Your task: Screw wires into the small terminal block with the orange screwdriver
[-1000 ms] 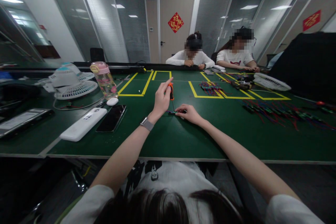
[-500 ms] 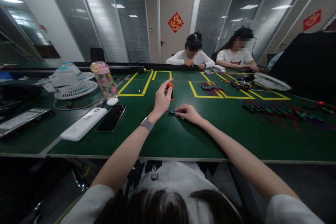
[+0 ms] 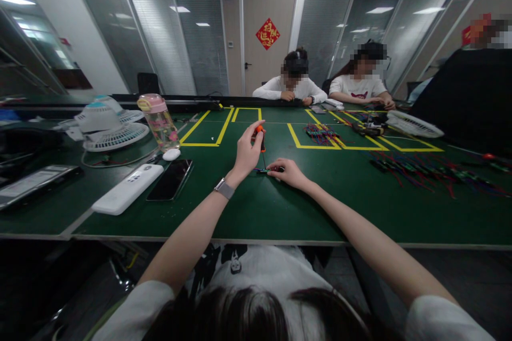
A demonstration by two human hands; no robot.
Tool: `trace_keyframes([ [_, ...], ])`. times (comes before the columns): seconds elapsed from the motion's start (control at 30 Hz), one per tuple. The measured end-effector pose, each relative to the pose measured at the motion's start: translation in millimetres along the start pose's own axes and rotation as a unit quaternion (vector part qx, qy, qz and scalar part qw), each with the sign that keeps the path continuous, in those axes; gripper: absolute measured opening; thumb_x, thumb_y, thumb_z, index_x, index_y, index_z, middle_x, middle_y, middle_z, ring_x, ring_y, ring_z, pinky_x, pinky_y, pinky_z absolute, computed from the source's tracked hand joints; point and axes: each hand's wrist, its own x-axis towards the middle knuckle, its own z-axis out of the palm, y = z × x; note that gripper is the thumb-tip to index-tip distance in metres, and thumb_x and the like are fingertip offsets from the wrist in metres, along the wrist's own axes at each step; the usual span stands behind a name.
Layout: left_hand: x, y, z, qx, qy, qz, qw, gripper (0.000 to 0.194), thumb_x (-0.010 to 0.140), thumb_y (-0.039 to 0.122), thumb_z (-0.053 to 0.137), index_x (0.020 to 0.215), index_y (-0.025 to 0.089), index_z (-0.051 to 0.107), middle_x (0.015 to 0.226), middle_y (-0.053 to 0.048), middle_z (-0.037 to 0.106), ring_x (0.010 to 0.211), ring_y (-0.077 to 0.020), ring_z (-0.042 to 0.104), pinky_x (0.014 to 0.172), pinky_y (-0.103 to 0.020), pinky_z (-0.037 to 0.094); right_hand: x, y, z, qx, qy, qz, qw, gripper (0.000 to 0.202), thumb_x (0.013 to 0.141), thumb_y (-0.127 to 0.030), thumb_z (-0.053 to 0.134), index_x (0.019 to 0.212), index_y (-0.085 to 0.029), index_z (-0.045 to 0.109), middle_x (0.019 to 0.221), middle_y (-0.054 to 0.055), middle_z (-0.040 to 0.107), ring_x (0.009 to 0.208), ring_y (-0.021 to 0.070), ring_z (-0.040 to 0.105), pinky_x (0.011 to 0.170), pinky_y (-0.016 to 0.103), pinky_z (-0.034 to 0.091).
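Note:
My left hand (image 3: 248, 150) is closed round the orange and black handle of a screwdriver (image 3: 263, 144), which stands nearly upright. Its shaft points down to a small green circuit board (image 3: 262, 171) on the table. With fingertips pinched at the board's right end, my right hand (image 3: 288, 173) holds it against the table top. Thin wires stick out at the board's left side. The exact spot where the screwdriver tip meets the board is too small to make out.
On the green table (image 3: 304, 218) a phone (image 3: 170, 180), a white power bank (image 3: 128, 189), a bottle (image 3: 160, 122) and a white fan (image 3: 116, 136) lie to the left. Wired boards (image 3: 432, 170) are heaped on the right. Two people sit across the table.
My hands, the screwdriver and the board look the same as before. At the far right edge, a person's head has shifted.

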Motion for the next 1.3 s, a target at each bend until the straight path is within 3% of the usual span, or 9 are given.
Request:
trace_keyframes([
  [1.3, -0.4, 2.1, 0.6, -0.007, 0.000, -0.004, 1.000, 0.029, 0.093, 0.023, 0.044, 0.119, 0.021, 0.056, 0.106, -0.006, 0.065, 0.086, -0.0129, 0.061, 0.075, -0.024, 0.050, 0.3, 0.9, 0.1, 0.001, -0.002, -0.005, 1.000, 0.019, 0.078, -0.027, 0.066, 0.091, -0.016, 0.074, 0.082, 0.006, 0.066, 0.071, 0.0149, 0.058, 0.068, 0.027, 0.044],
])
